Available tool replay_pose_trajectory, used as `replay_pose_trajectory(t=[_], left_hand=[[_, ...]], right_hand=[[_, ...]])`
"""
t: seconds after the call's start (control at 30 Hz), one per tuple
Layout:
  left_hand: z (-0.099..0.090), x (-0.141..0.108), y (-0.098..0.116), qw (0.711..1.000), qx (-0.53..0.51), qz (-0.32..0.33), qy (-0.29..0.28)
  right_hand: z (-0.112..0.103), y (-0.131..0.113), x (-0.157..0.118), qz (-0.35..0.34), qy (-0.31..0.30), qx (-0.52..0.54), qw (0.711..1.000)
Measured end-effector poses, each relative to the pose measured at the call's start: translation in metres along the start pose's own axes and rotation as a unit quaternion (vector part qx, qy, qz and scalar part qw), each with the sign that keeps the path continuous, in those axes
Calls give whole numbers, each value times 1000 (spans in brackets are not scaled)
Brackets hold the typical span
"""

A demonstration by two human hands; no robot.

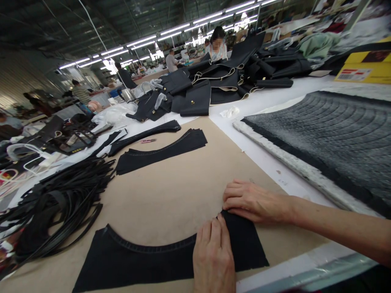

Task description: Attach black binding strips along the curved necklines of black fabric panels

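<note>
A black curved panel (146, 264), of fabric or thin leather, lies on the tan board in front of me. Its scooped upper edge shows a row of small notches or creases. My left hand (214, 252) rests on the right half of the panel, fingers together and pinching the scooped edge. Just beyond it, my right hand (253, 202) is curled over the same edge near the upper right corner. The fingertips of both hands nearly meet, and they hide the bit of edge between them.
Farther back are a stack of similar black panels (165, 150), a second stack (146, 136) and small pink-handled snips (148, 141). Black strips (61, 207) heap at left. Black bag pieces (195, 97) pile behind. At right are a dark ridged sheet (330, 138) and a yellow box (363, 67).
</note>
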State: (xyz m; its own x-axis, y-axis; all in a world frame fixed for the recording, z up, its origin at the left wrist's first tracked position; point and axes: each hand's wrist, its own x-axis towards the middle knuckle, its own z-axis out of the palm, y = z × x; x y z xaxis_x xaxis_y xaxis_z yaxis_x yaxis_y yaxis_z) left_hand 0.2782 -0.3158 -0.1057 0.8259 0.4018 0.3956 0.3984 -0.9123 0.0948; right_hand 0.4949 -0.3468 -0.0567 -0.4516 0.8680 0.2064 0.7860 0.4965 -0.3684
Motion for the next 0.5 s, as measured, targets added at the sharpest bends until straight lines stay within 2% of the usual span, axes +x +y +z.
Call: replay_pose_trajectory(t=[0.07, 0.17, 0.3, 0.5], left_hand=[[4, -2, 1, 1000, -9, -11, 16], [0, 3, 0, 997, -59, -58, -11], [-14, 15, -4, 992, -82, -56, -75], [-17, 21, -5, 993, -61, -51, -83]], right_hand=[[0, 0, -1, 0, -2, -8, 1000], [0, -1, -2, 3, -4, -12, 1000], [-2, -1, -2, 12, 3, -20, 1000], [-3, -1, -6, 26, 10, -6, 1000]])
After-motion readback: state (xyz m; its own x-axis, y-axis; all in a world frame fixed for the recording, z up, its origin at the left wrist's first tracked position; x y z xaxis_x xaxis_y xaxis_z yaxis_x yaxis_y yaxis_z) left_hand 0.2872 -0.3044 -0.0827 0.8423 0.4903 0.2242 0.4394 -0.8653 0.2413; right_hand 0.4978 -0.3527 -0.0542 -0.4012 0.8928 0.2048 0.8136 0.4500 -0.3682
